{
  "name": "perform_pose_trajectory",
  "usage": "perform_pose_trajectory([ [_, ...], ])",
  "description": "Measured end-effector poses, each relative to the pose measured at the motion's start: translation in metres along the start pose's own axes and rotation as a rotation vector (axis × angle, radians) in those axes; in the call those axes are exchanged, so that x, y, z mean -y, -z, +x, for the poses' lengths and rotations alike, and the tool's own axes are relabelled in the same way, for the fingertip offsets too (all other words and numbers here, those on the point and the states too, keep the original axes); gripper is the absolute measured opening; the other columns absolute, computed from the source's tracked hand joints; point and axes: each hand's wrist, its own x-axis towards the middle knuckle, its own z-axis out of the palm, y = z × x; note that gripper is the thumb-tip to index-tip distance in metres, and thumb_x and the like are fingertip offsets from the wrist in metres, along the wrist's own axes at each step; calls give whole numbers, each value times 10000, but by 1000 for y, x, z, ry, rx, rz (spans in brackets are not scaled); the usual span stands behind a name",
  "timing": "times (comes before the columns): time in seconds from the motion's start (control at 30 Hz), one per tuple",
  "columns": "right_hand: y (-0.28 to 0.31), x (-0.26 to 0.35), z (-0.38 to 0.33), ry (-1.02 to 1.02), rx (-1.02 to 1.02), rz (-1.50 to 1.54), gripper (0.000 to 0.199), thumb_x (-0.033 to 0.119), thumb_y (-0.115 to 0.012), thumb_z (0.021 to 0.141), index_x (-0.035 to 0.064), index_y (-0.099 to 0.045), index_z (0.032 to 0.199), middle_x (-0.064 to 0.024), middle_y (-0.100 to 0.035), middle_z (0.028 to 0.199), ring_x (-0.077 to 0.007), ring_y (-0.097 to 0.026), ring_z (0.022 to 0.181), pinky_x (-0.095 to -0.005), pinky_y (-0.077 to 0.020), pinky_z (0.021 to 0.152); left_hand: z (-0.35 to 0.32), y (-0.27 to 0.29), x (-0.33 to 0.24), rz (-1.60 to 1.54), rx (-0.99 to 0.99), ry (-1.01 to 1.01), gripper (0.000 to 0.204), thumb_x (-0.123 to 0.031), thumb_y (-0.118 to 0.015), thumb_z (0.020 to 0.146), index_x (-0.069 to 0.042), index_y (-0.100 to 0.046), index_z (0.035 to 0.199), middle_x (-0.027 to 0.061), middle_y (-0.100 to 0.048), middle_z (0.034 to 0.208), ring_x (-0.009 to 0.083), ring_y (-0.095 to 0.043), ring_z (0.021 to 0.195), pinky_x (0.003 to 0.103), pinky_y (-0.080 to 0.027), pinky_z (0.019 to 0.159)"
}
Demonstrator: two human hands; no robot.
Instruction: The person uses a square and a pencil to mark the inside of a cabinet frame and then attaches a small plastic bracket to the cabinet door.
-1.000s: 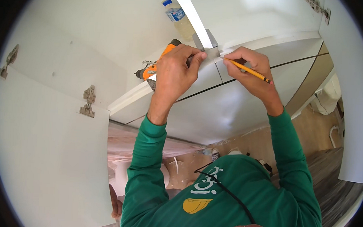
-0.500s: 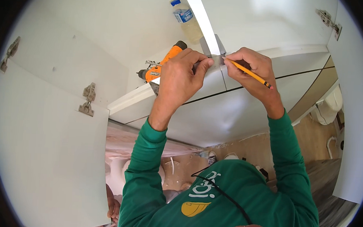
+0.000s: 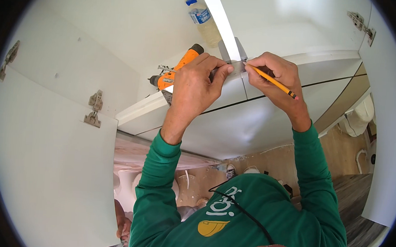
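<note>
My right hand (image 3: 278, 80) grips a yellow pencil (image 3: 276, 83) with a pink eraser end. Its tip touches down near the foot of a white upright divider (image 3: 224, 24), at the cabinet's front edge. Beside it, my left hand (image 3: 195, 83) is closed on a flat grey metal straightedge (image 3: 238, 68), pressed along that front edge. Part of the straightedge is hidden under the fingers, and a darker end shows left of the wrist. A grey bracket-like piece (image 3: 242, 49) surrounds the divider's foot.
An orange cordless drill (image 3: 166, 80) lies on the cabinet floor behind my left hand. Farther back lies a clear bottle (image 3: 205, 23) with a blue cap. Open white doors with metal hinges (image 3: 94, 109) flank me. At lower left, another person's hand (image 3: 122, 227) shows.
Both hands stay almost where they were. The pencil's eraser end has tipped slightly down and right.
</note>
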Motion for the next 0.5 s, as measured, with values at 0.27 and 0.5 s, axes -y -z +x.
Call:
perform_pose_trajectory([
  [0.27,3,2,0,-34,33,15,103,88,-760,884,32,-678,908,-49,-637,753,-157,-588,643,-280,-474,592,1,1,-2,-1,0,0,147,-139,-792,907,-11,-729,869,78,-635,731,172,-557,582,303,-432,525],
  [0.5,3,4,0,-40,35,21,93,85,-754,885,35,-675,895,-47,-634,744,-164,-589,646,-286,-468,590,1,2,-4,-2,6,6,143,-139,-790,907,-13,-733,872,77,-638,737,170,-556,583,304,-433,523],
])
